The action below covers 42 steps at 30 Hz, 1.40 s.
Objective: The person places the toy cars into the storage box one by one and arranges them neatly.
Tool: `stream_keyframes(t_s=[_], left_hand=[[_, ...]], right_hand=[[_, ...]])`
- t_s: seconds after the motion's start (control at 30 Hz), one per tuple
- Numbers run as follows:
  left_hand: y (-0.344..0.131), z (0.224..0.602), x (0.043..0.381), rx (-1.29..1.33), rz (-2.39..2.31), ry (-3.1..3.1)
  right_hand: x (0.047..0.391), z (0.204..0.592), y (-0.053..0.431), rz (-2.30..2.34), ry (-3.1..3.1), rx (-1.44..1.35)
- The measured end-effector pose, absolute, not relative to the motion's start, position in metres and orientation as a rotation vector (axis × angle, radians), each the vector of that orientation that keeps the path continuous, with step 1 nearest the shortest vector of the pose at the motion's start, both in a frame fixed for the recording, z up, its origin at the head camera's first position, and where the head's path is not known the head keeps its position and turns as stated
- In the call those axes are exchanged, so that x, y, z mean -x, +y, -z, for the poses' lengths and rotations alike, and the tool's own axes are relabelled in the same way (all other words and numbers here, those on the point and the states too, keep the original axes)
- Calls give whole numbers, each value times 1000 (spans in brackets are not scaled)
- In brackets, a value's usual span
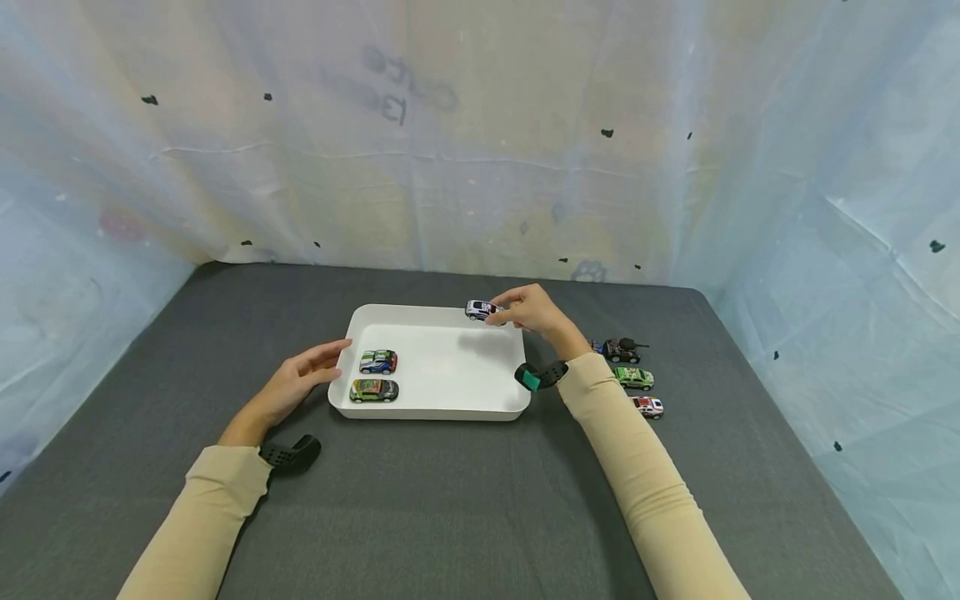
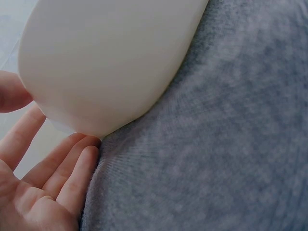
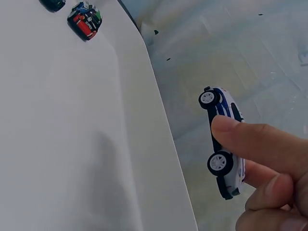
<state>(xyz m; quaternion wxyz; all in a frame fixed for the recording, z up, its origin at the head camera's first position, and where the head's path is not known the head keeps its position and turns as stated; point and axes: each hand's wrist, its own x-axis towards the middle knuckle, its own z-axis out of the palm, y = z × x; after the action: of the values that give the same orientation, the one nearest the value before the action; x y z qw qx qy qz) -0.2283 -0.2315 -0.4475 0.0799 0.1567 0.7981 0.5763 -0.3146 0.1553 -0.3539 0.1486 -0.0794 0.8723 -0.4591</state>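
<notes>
In the head view, my right hand (image 1: 529,310) pinches a white toy car (image 1: 480,310) with dark blue markings between thumb and fingers, above the far right part of a white tray (image 1: 450,414). The right wrist view shows the car's side and wheels (image 3: 220,163) under the thumb. My left hand (image 1: 288,387) touches the tray's left edge, its fingers extended along the outer wall in the left wrist view. Inside the tray at the left stand a blue, white and green toy car (image 1: 378,362) and, nearer me, a green and orange one (image 1: 374,391).
Right of the tray, partly behind my right forearm, stand a dark toy vehicle (image 1: 622,350) with a long thin part, a green car (image 1: 634,378), a white and red car (image 1: 648,407) and a partly hidden blue one (image 1: 597,346). A grey cloth (image 1: 420,500) covers the table; pale curtains (image 1: 480,167) surround it.
</notes>
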Motion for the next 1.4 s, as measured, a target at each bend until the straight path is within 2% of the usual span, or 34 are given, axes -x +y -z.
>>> stream_keyframes(t_s=[1.4], left_hand=[[-228, 443, 228, -530, -1665, 2364]], right_hand=[[319, 385, 68, 1334, 2452, 240]])
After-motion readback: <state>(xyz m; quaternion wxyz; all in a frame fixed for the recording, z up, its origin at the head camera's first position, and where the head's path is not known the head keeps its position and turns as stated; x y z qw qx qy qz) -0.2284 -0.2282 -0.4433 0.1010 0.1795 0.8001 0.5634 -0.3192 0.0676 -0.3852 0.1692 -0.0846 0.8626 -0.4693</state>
